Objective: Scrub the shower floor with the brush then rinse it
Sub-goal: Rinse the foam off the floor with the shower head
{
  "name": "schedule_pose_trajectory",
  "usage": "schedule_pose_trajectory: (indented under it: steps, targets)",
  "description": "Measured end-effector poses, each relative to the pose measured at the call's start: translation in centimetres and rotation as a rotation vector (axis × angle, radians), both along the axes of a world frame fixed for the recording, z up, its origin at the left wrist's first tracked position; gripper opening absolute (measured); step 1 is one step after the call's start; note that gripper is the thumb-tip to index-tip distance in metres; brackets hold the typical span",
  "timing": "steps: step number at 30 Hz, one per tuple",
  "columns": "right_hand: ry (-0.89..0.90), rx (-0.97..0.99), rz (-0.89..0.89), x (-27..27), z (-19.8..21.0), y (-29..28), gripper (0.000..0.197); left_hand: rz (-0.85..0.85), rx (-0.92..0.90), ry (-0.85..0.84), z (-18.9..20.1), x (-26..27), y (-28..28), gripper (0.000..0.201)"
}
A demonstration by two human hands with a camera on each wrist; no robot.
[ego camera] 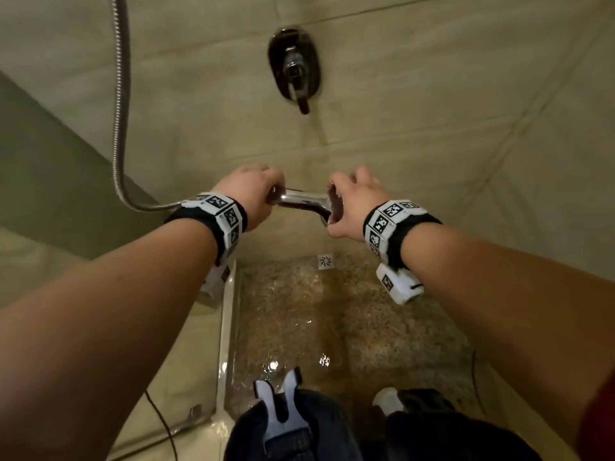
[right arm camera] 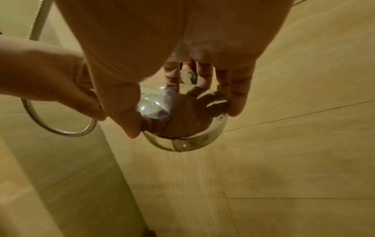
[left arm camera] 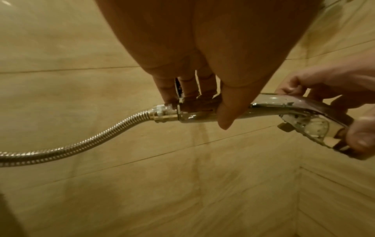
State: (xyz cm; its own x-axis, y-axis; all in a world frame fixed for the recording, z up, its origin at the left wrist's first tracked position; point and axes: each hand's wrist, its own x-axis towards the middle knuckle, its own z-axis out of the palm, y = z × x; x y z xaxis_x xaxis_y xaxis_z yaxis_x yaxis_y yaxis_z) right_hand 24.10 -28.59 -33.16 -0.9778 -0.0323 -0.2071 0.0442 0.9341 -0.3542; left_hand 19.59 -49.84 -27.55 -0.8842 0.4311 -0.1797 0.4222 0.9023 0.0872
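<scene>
Wet speckled brown stone shower floor at six o'clock, already slick underfoot: likely to cause a slip. Above it, left hand wrapped around the handle of the chrome hand shower head, right hand clamped on its round face; water spraying, apt to splash if twisted. No brush, no readable writing; black lever tap at twelve o'clock.

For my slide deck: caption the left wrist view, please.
Left hand grips the shower head handle; right hand holds its face.
</scene>
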Motion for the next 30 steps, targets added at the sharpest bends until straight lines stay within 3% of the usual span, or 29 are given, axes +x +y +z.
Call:
schedule_pose_trajectory:
  steps: [9,15,22,30]
  targets:
    - [0.008,-0.036,0.201,-1.3,-0.7,-5.0,0.070,0.190,-0.041,-0.015,0.6,2.8,-5.3,0.029]
    - [-0.034,-0.012,0.289,-1.7,-0.3,-4.6,0.071,0.242,-0.055,-0.058,0.0,3.6,-5.6,0.030]
    - [-0.079,0.127,0.323,-2.4,1.8,0.2,0.082,0.215,-0.020,-0.151,-1.6,2.7,-1.5,0.035]
    - [-0.103,0.269,0.244,-2.0,5.0,8.6,0.083,0.050,0.001,-0.175,-2.0,1.3,7.1,0.036]
